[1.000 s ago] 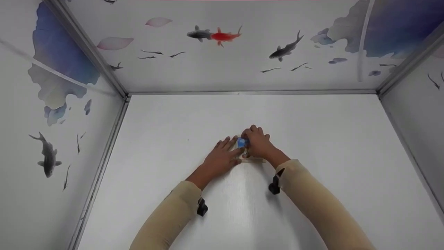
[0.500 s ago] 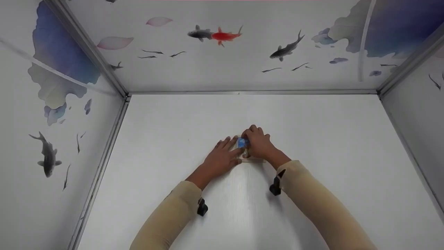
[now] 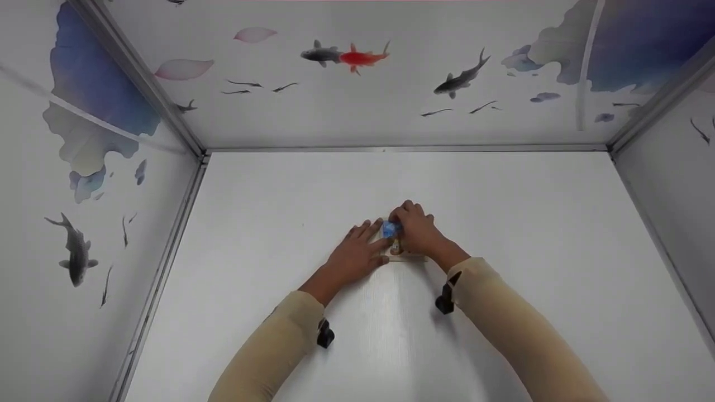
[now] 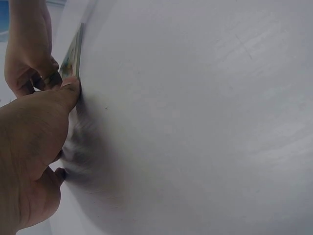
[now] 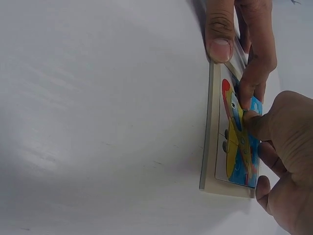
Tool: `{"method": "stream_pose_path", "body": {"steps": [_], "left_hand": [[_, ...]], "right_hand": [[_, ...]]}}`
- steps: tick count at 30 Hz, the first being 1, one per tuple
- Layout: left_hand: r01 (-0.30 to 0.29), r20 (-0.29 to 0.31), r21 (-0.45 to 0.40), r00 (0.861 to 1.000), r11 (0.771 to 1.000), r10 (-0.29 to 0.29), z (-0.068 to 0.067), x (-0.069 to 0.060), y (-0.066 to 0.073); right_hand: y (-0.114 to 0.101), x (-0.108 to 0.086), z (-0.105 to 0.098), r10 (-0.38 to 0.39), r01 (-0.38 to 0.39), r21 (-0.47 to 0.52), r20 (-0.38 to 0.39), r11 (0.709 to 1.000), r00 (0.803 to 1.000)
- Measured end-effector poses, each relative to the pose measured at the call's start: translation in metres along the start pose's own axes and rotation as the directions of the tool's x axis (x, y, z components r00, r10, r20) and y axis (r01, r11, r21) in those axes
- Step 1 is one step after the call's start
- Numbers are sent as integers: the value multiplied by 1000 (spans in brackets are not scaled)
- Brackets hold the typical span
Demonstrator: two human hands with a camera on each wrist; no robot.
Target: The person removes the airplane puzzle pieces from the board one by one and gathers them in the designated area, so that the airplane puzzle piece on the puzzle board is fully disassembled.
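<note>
A small wooden jigsaw puzzle (image 5: 238, 147) lies in its pale wooden tray (image 5: 210, 147), showing a yellow and red airplane on blue. My left hand (image 3: 357, 251) rests on the tray's left side with fingers spread and fairly straight. Its thumb (image 5: 221, 49) presses the near left corner in the right wrist view. From the right, my right hand (image 3: 418, 230) arches over the puzzle, curled fingers and thumb pinching a blue puzzle piece (image 3: 389, 229) at the upper left. How far this piece sits in the tray is hidden by the fingers.
The white tabletop (image 3: 279, 212) extends around the tray. White panels with painted fish (image 3: 458, 78) and blue leaves stand at the back and sides, joined by metal rails (image 3: 384, 149). A small black camera (image 3: 445, 301) hangs at each wrist.
Both hands stay almost where they were on the puzzle. The right wrist has shifted very slightly, and the blue puzzle piece looks slightly different in tilt.
</note>
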State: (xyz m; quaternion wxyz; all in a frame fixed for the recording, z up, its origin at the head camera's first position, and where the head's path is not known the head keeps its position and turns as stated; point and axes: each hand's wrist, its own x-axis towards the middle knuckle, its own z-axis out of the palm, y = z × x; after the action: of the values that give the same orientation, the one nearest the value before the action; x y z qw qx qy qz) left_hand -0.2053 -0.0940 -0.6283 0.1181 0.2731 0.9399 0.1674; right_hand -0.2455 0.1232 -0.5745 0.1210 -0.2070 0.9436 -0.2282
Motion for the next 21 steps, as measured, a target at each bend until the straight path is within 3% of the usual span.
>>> {"method": "stream_pose_path", "body": {"steps": [4,7,12,16,21], "left_hand": [[-5,6,13,1000,1000,5,7,4,-6],[-13,6,-12,1000,1000,13,5,3,-5],[-9,3,-50,1000,999,9,3,2,-4],[18,36,5,999,1000,-18,-15,-7,12],[27,50,26,998,999,-28,-21,-10,18]], "right_hand": [[-2,-2,0,-40,40,-13,0,999,999],[-5,-3,-1,-58,58,-2,-7,998,998],[-7,-4,-4,-11,10,-22,-52,1000,999],[-7,-2,-3,20,-23,-62,-43,998,999],[-4,1,-1,23,-25,-82,-33,996,999]]}}
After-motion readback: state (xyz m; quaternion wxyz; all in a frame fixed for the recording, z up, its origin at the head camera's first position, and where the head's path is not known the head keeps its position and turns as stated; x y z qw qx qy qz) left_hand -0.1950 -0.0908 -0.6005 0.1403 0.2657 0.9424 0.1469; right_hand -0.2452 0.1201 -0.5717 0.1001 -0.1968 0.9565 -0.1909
